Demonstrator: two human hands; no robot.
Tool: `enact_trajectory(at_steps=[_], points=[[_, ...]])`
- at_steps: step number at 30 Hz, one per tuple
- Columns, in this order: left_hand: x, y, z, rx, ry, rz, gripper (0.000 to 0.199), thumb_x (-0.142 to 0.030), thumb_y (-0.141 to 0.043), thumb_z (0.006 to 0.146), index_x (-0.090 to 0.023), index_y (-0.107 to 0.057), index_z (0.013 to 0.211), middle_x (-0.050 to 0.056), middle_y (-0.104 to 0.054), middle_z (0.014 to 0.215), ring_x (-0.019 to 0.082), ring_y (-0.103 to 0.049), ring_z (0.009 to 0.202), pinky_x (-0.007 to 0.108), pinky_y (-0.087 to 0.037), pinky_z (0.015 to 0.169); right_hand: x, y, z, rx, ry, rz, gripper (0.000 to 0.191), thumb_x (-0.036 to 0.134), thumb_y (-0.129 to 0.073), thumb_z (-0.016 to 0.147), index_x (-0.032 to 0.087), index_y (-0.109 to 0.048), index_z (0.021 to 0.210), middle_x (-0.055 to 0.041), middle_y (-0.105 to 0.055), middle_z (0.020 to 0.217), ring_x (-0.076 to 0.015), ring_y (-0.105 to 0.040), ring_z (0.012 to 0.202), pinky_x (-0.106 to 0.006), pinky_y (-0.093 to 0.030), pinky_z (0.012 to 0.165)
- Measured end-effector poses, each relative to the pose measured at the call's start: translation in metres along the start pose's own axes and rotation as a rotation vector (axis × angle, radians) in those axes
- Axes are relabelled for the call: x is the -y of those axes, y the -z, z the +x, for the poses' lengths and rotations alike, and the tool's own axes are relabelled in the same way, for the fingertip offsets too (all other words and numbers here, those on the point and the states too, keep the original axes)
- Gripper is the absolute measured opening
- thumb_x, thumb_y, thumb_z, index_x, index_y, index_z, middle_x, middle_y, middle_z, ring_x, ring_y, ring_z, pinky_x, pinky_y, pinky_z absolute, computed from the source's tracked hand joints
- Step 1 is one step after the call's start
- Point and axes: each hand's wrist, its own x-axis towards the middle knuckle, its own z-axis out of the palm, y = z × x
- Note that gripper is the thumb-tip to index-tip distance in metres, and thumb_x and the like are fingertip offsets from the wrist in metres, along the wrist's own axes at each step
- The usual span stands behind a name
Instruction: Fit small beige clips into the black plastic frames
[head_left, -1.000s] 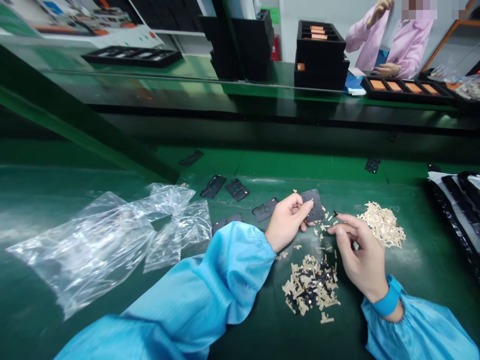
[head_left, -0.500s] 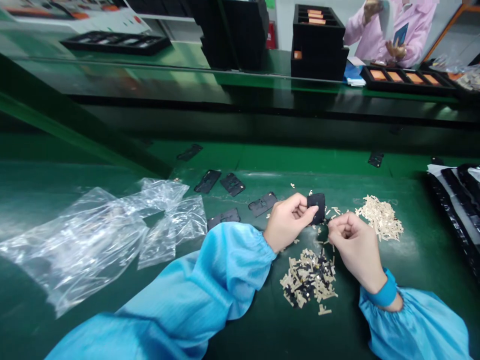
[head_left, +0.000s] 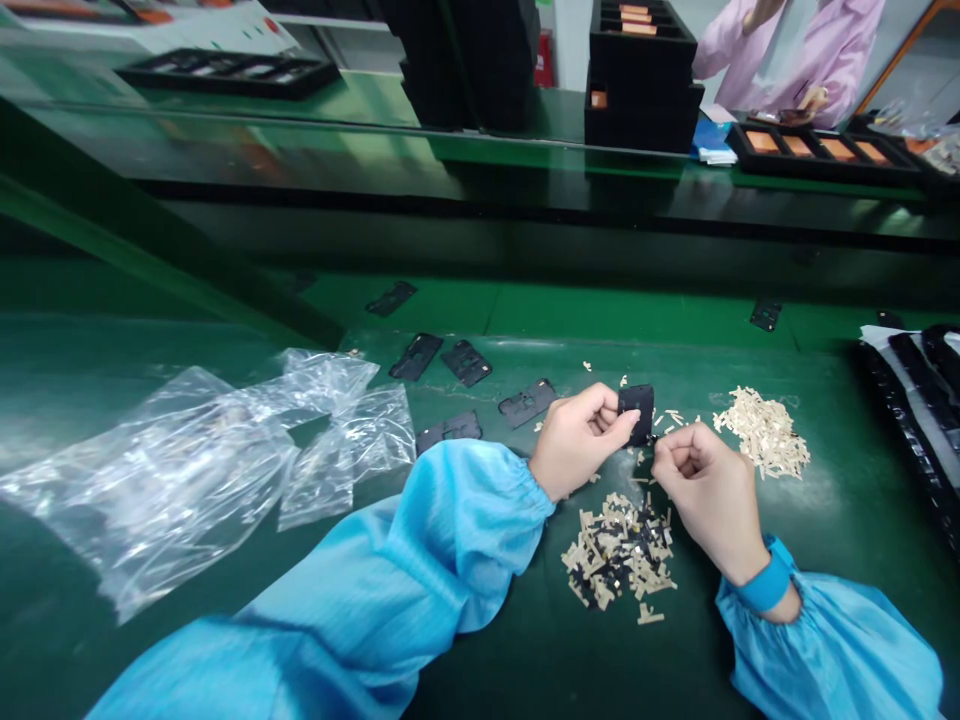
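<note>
Between its thumb and fingers, my left hand (head_left: 579,440) holds a flat black plastic part (head_left: 636,412) upright. Close to that part's lower right edge, my right hand (head_left: 705,485) is pinched on something small and dark that I cannot make out. Below the hands lies a heap of small beige and black pieces (head_left: 619,552). A second heap, of beige strips (head_left: 763,432), sits to the right of my right hand. A few loose strips (head_left: 673,416) are scattered between the hands and that heap.
Several black plastic parts (head_left: 527,402) lie left of my left hand. Clear plastic bags (head_left: 202,480) cover the left side. Black-and-white wrapped items (head_left: 919,400) are at the right edge. Beyond the shelf are stacked black trays (head_left: 641,115) and a person in pink (head_left: 795,60).
My right hand has shifted slightly left, closer to the black part. Across the shelf, the person's hands have moved and the blue item is no longer visible.
</note>
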Motion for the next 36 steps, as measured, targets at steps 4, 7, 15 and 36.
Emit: enact_trajectory(at_steps=[4, 7, 15, 36], points=[[0.0017, -0.0004, -0.0002, 0.002, -0.024, 0.020, 0.029, -0.029, -0.067, 0.084, -0.020, -0.045, 0.066, -0.008, -0.042, 0.054, 0.006, -0.037, 0.048, 0.017, -0.034, 0.047, 0.0008, -0.0002, -0.0009, -0.010, 0.053, -0.048, 0.011, 0.025, -0.059, 0.083, 0.022, -0.059, 0.072, 0.0043, -0.059, 0.054, -0.0110, -0.053, 0.045, -0.023, -0.041, 0.049], [0.0045, -0.0008, -0.0005, -0.003, -0.047, 0.036, 0.030, -0.029, -0.067, 0.083, -0.019, -0.045, 0.066, -0.009, -0.043, 0.054, 0.005, -0.036, 0.048, 0.016, -0.035, 0.048, 0.0009, -0.0004, -0.0011, -0.004, 0.068, -0.018, 0.012, 0.026, -0.059, 0.083, 0.022, -0.060, 0.073, 0.0051, -0.057, 0.053, -0.0103, -0.051, 0.044, -0.022, -0.039, 0.046], [0.0057, -0.0015, -0.0002, 0.000, -0.043, 0.006, 0.030, -0.029, -0.067, 0.084, -0.019, -0.045, 0.066, -0.009, -0.042, 0.054, 0.005, -0.035, 0.048, 0.016, -0.034, 0.048, -0.0025, -0.0012, -0.0003, 0.069, -0.048, 0.132, 0.015, 0.033, -0.062, 0.085, 0.020, -0.064, 0.076, 0.0048, -0.051, 0.054, -0.0110, -0.045, 0.047, -0.023, -0.036, 0.047], [0.0005, 0.0000, 0.0013, 0.034, 0.034, -0.129, 0.034, -0.034, -0.068, 0.082, -0.020, -0.043, 0.065, -0.009, -0.039, 0.052, 0.005, -0.034, 0.046, 0.017, -0.030, 0.045, -0.0007, 0.0037, 0.0075, 0.117, -0.265, 0.364, 0.021, 0.039, -0.069, 0.077, 0.018, -0.065, 0.076, 0.0032, -0.056, 0.051, -0.0118, -0.047, 0.048, -0.025, -0.037, 0.050]])
